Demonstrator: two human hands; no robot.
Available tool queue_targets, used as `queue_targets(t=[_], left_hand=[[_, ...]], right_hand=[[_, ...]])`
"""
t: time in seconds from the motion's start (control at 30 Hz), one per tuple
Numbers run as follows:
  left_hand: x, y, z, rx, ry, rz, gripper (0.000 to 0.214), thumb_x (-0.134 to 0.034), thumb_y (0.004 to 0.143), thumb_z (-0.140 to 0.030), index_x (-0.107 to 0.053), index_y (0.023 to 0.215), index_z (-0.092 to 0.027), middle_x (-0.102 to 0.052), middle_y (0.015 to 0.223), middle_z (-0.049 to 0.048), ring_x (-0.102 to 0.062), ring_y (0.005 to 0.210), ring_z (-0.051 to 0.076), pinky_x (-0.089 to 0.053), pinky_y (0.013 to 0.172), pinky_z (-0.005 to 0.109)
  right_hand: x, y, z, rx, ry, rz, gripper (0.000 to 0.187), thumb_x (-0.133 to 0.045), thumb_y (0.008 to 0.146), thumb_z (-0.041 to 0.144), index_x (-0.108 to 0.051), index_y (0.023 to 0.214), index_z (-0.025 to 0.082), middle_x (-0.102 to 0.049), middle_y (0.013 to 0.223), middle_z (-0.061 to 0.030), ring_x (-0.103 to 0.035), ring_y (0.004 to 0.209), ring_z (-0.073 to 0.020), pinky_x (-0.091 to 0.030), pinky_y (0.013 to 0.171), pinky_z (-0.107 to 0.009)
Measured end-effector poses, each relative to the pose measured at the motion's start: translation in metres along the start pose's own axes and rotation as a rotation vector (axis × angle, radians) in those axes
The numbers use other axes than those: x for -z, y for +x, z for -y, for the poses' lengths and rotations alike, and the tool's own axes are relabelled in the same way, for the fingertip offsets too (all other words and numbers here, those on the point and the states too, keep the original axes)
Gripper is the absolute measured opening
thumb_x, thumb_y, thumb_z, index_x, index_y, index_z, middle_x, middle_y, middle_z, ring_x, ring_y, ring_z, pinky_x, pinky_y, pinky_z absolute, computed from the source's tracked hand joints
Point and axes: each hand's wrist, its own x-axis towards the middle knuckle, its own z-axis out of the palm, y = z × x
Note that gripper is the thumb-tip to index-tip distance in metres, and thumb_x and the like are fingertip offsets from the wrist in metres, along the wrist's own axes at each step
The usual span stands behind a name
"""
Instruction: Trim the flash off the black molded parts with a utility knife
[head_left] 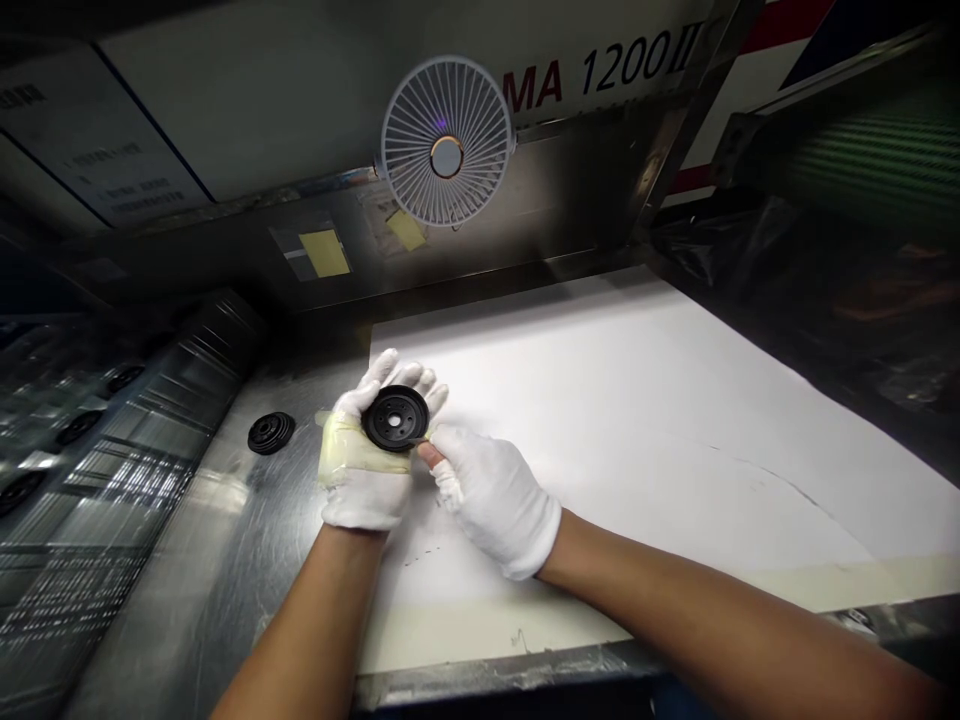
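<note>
My left hand [365, 452], in a white cotton glove wrapped with pale tape, cups a black ribbed disc [395, 418] on its palm and fingers. The disc has a central hole and several smaller holes around it. My right hand [495, 500], also gloved, has a bare fingertip showing and pinches a thin pale sliver [420, 439] against the disc's rim. The sliver looks like a small blade, though its shape is mostly hidden. A second black disc [271, 433] lies on the steel surface to the left of my hands.
A large white sheet [637, 400] covers the bench under my hands, beside a steel surface [202, 500]. Further black discs sit in a reflective metal rack [75, 430] at left. A white wire fan [446, 140] hangs ahead on a machine marked "MA 1200II" [626, 60].
</note>
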Motion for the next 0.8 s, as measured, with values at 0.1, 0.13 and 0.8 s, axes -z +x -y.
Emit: queue_targets(t=[0.1,0.13,0.8], left_hand=[[0.0,-0.001,-0.004,0.092,0.042,0.029,0.031,-0.049,0.07,-0.023,-0.059,0.099,-0.015,-0.061,0.087,0.0107,-0.059,0.082,0.025,-0.049,0.07,0.045],[-0.001,0.0,-0.004,0.09,0.032,0.032,0.027,-0.05,0.071,-0.022,-0.059,0.095,-0.015,-0.06,0.081,0.0085,-0.059,0.078,0.023,-0.049,0.069,0.043],[0.0,0.002,-0.004,0.076,0.038,0.061,0.017,-0.052,0.073,-0.021,-0.06,0.086,-0.015,-0.056,0.074,0.0041,-0.057,0.072,0.017,-0.049,0.069,0.036]], right_hand=[[0.005,0.002,-0.006,-0.032,0.027,0.003,0.019,-0.034,0.092,0.026,-0.053,0.092,0.02,-0.06,0.084,-0.0009,-0.054,0.071,-0.0144,-0.035,0.062,-0.024],[0.006,0.003,-0.008,-0.04,0.029,0.0,0.02,-0.034,0.093,0.026,-0.053,0.092,0.02,-0.06,0.085,-0.0013,-0.054,0.072,-0.0146,-0.036,0.063,-0.024],[0.004,0.001,-0.011,-0.04,-0.009,-0.01,0.023,-0.031,0.094,0.029,-0.051,0.088,0.02,-0.058,0.081,-0.0009,-0.052,0.069,-0.0136,-0.034,0.062,-0.024]])
